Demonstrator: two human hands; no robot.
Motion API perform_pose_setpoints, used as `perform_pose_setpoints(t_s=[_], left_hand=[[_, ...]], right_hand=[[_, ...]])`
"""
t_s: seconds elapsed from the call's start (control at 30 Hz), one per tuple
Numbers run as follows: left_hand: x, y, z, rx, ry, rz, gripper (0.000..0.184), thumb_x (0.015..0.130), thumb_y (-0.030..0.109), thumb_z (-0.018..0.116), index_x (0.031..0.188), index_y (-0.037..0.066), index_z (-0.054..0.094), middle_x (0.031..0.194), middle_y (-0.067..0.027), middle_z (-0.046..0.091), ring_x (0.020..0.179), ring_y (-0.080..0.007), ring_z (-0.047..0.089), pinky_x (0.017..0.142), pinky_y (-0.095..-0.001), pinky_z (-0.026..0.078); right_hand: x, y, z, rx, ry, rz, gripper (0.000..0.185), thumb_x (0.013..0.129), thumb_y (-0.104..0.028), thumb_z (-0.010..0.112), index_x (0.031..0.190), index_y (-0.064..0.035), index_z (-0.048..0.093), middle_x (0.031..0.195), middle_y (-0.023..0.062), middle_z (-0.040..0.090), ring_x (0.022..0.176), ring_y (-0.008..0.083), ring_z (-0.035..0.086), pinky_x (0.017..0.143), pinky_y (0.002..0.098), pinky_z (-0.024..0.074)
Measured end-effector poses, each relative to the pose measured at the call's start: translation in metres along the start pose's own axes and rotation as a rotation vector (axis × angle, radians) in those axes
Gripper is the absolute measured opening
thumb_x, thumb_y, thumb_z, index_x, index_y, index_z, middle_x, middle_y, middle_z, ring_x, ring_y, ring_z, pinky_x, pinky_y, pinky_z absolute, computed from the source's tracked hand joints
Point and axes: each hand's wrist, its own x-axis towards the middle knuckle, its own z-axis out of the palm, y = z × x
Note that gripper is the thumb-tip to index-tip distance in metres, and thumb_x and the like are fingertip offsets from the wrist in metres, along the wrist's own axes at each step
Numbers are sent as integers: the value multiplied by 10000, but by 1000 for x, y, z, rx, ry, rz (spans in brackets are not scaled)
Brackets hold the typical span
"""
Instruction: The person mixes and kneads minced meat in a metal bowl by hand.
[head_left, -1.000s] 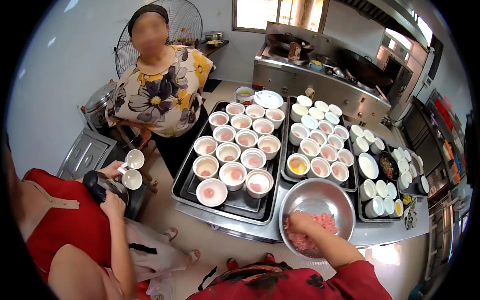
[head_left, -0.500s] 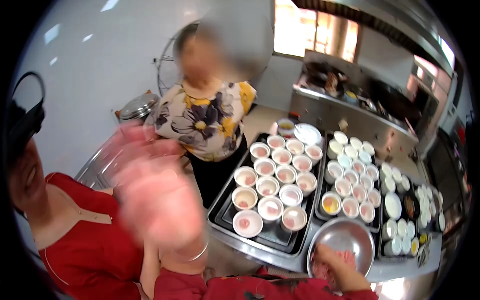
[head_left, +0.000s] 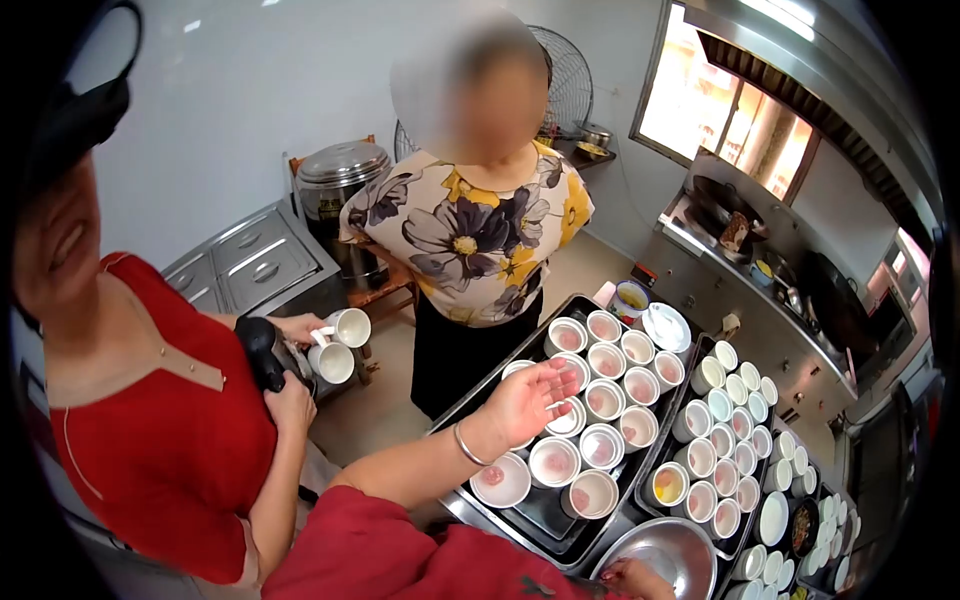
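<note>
My left hand [head_left: 532,402], with a silver bangle at the wrist, is held palm up over the left black tray [head_left: 530,522]. Its fingers are apart and nothing is in it. White cups [head_left: 554,461] with pink minced meat inside fill that tray, and my hand hides some of them. At the bottom right, my right hand [head_left: 632,578] is down in a steel bowl [head_left: 668,545]. The frame edge and my arm hide most of the bowl's contents, and the fingers of this hand are too hidden to read.
A person in red [head_left: 170,420] at the left holds two white mugs [head_left: 332,362] and a dark appliance [head_left: 262,352]. Another person in a floral top [head_left: 465,240] stands behind the trays. More cups [head_left: 699,458] stand at the right, before a stove [head_left: 740,290].
The view has swung left. My left hand, a blur near the person in red half a second ago, is now over the left tray. My right hand stays at the bowl.
</note>
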Motion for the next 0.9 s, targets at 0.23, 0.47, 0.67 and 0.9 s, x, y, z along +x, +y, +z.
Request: perform_pose_setpoints(t_s=[0.23, 0.47, 0.67, 0.9], left_hand=[[22, -10, -29, -50, -95, -148, 247, 785, 118, 467, 1030, 82, 467, 992, -89, 528, 933, -223, 498, 770, -348, 392], [33, -32, -47, -51, -130, -375, 293, 757, 121, 501, 1043, 113, 440, 995, -53, 516, 910, -169, 493, 769, -318, 376], [43, -30, -56, -56, -121, -405, 269, 795, 148, 488, 1057, 89, 464, 989, -71, 527, 913, -197, 500, 750, -334, 397], [64, 74, 4, 42, -357, 210, 398, 802, 87, 420, 1185, 117, 318, 994, -125, 520, 911, -210, 509, 760, -333, 412]], right_hand=[[-17, -90, 14, -1101, -272, 80, 442, 715, -515, 414, 951, -193, 603, 937, 89, 591, 872, 289, 552, 788, 348, 416], [1, -101, 25, -1225, -152, 318, 462, 694, -475, 456, 927, -106, 608, 966, 123, 578, 899, 281, 551, 786, 364, 423], [9, -40, 1, -996, -250, 155, 390, 673, -404, 525, 909, -105, 612, 913, 140, 587, 849, 299, 559, 741, 376, 436], [-8, -79, 13, -935, -208, 268, 325, 661, -340, 541, 854, -91, 620, 857, 150, 593, 817, 301, 565, 713, 378, 442]])
